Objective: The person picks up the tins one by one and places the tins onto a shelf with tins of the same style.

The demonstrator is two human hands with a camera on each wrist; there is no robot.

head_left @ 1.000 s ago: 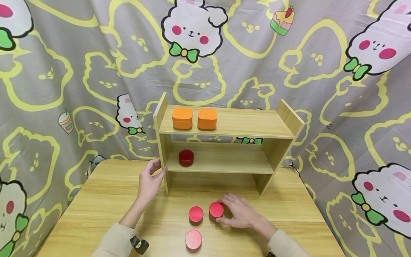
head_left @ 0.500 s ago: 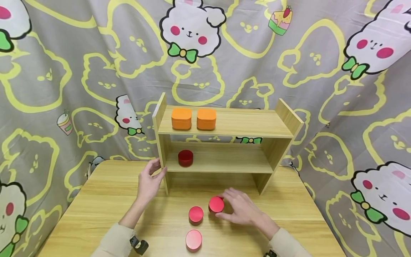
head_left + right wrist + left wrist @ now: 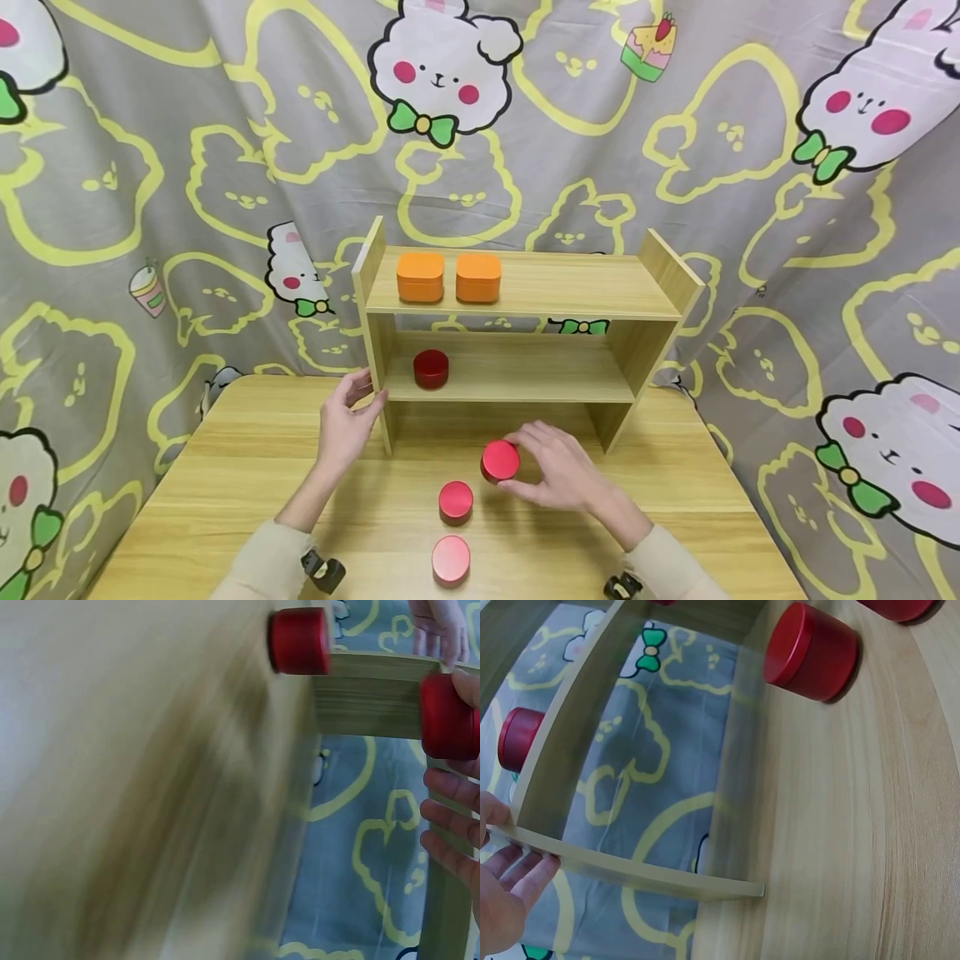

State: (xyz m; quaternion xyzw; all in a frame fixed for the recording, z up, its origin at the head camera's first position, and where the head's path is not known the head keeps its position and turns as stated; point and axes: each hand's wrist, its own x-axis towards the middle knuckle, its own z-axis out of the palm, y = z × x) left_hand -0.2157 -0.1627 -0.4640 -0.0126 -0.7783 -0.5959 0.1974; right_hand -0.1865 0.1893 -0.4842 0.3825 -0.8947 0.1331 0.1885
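Red tin (image 3: 500, 461): off the tabletop, just in front of shelf unit (image 3: 577, 287), approx. centred on its bottom opening. R hand (image 3: 558, 468) has it pinched btwn thumb & fingertip, hand part-open, other fingers loosely extended (R wrist cam). L hand (image 3: 347, 423) at shelf unit's L side panel, nr mid-board height, gripping the panel edge, thumb one side, fingers other.

2 more red tins standing in front of shelf unit, L of its centre: smaller-looking one (image 3: 456, 502) nearer to it, paler-topped one (image 3: 451, 559) farther out. Dk red tin (image 3: 431, 369) on shelf unit's mid board, nr L end. 2 orange boxes, (image 3: 420, 277) & (image 3: 478, 278), side by side w/ small gap on its top board, L end. Wood-grain table (image 3: 232, 467) under shelf unit; grey cartoon-print curtain (image 3: 465, 187) behind & both sides.
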